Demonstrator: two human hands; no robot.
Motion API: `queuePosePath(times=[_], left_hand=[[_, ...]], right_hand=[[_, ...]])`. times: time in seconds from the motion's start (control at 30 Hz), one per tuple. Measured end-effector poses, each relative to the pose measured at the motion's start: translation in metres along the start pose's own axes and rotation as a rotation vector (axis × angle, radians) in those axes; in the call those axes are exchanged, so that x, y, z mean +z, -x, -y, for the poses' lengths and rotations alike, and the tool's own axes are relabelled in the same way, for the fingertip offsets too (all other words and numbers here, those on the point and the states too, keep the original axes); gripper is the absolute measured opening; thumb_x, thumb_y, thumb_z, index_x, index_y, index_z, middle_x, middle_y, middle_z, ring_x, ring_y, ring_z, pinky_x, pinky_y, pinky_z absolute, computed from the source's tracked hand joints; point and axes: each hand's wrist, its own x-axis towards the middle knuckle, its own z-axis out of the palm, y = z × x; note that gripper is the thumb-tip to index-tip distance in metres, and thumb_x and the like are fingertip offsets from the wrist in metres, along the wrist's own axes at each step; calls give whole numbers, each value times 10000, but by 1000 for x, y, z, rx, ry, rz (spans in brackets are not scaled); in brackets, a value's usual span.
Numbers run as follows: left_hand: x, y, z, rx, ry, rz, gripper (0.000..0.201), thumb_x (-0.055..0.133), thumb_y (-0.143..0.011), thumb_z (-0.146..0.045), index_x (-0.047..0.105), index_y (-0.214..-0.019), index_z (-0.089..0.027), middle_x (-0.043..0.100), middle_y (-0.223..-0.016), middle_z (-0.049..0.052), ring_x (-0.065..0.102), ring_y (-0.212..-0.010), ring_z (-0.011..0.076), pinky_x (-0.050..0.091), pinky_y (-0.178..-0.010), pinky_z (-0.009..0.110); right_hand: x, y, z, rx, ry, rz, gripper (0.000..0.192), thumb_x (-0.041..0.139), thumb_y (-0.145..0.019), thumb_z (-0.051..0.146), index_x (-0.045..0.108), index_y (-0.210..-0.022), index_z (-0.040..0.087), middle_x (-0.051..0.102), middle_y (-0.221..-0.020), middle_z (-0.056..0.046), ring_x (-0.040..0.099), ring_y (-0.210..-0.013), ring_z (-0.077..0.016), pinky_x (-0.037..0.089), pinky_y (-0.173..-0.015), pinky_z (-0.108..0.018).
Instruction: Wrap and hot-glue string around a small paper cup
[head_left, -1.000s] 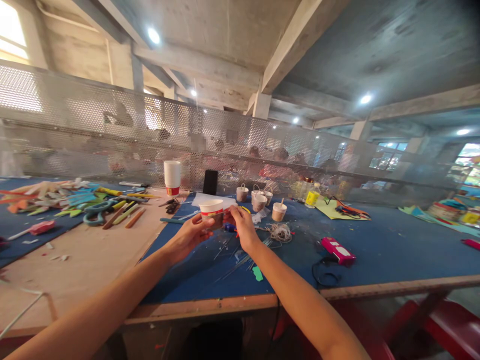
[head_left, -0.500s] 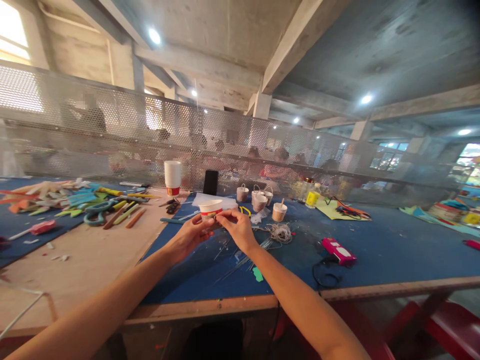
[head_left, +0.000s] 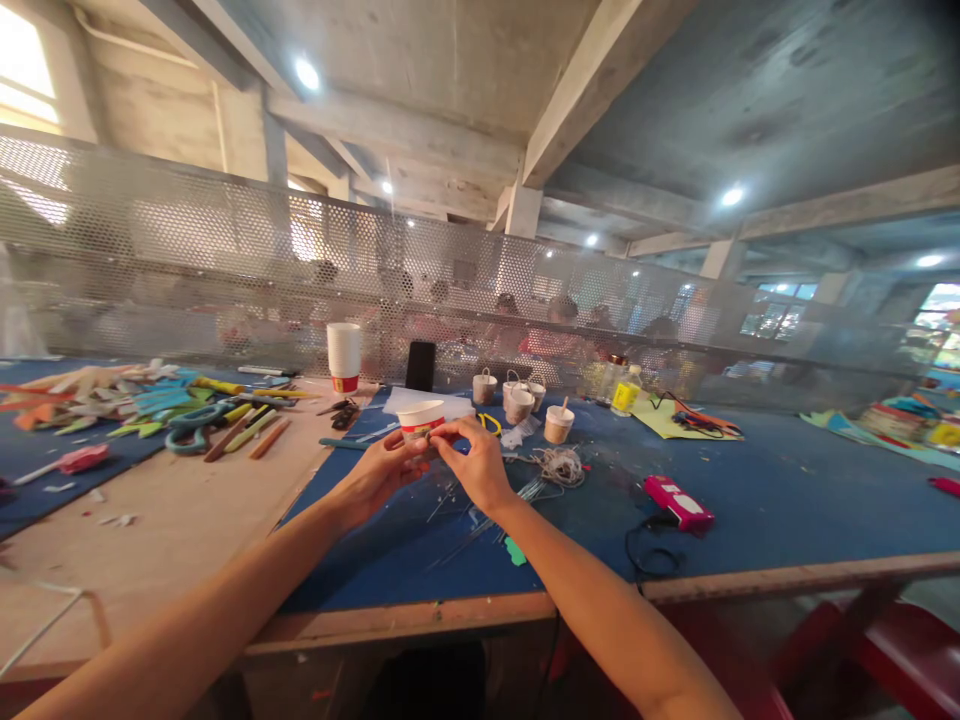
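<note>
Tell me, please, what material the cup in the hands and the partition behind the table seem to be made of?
The cup looks like matt white paper with a rolled rim and a red printed band; thin plastic is possible. The left hand and the right hand hold it. The partition looks like perforated sheet metal, grey, with regular small holes.

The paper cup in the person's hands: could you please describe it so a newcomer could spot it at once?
On the blue table, just before the mesh screen, both hands meet. The paper cup sits between them: white with a red band, unlike the small brown cups behind.
</note>
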Motion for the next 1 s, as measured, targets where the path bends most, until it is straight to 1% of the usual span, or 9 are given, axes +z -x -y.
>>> queuePosePath(times=[0.27,0.37,0.43,0.5,0.6,0.73,0.8,0.87,1.0], left_hand=[[0,-1,-1,-5,-8,-16,237,844,-756,-211,767,-973,-154,798,-952,79,714,-652,117,578,-615,189],[-1,-2,-2,-18,-3,-40,268,842,-751,-210,760,-997,-144,797,-924,89,712,-623,123,583,-606,196],[-1,-1,-3,-25,3,-48,296,837,-757,-211,745,-1029,-140,793,-927,92,715,-616,124,586,-598,195],[-1,-1,-4,-20,18,-51,289,836,-762,-210,733,-1022,-139,787,-919,83,718,-616,122,592,-597,192],[-2,-3,-3,-16,56,-50,244,834,-766,-200,724,-977,-145,778,-868,56,718,-605,117,600,-594,188],[-5,-5,-1,-25,93,-43,178,823,-774,-170,710,-909,-145,765,-813,47,725,-611,126,597,-573,183],[-5,-4,-2,-28,97,-45,177,815,-783,-164,712,-926,-142,766,-825,48,731,-626,130,600,-576,183],[-5,-3,-2,-25,98,-47,188,805,-796,-168,715,-959,-140,771,-860,49,731,-632,125,604,-588,185],[-4,-2,-4,-19,108,-51,172,798,-802,-167,716,-951,-143,771,-852,46,728,-619,123,602,-578,182]], right_hand=[[0,0,4,19,3,44,113,633,-920,277,734,-928,227,712,-926,-42,654,-886,-186,511,-868,-292],[-12,-7,-4,78,61,-7,158,593,-938,323,714,-946,221,711,-952,-52,657,-909,-192,504,-878,-305],[-28,-11,-14,163,177,-6,166,610,-922,356,694,-937,213,712,-930,-48,661,-864,-191,499,-818,-297],[-46,-10,-26,291,386,116,176,674,-876,391,682,-888,215,716,-874,-40,664,-812,-200,469,-739,-290],[-68,-1,-41,445,652,346,281,702,-845,493,678,-865,214,729,-861,-63,682,-829,-234,423,-692,-289],[-73,11,-50,578,774,553,432,621,-851,640,702,-831,216,748,-843,-91,704,-842,-273,395,-648,-292],[-68,12,-51,603,785,600,451,609,-848,651,712,-794,216,755,-840,-99,708,-838,-281,392,-633,-291],[-64,12,-51,612,790,607,438,608,-855,622,707,-732,214,756,-817,-99,709,-822,-277,389,-622,-287],[-60,12,-57,628,741,517,446,634,-844,554,624,-562,209,700,-653,-71,686,-732,-249,368,-584,-279]])
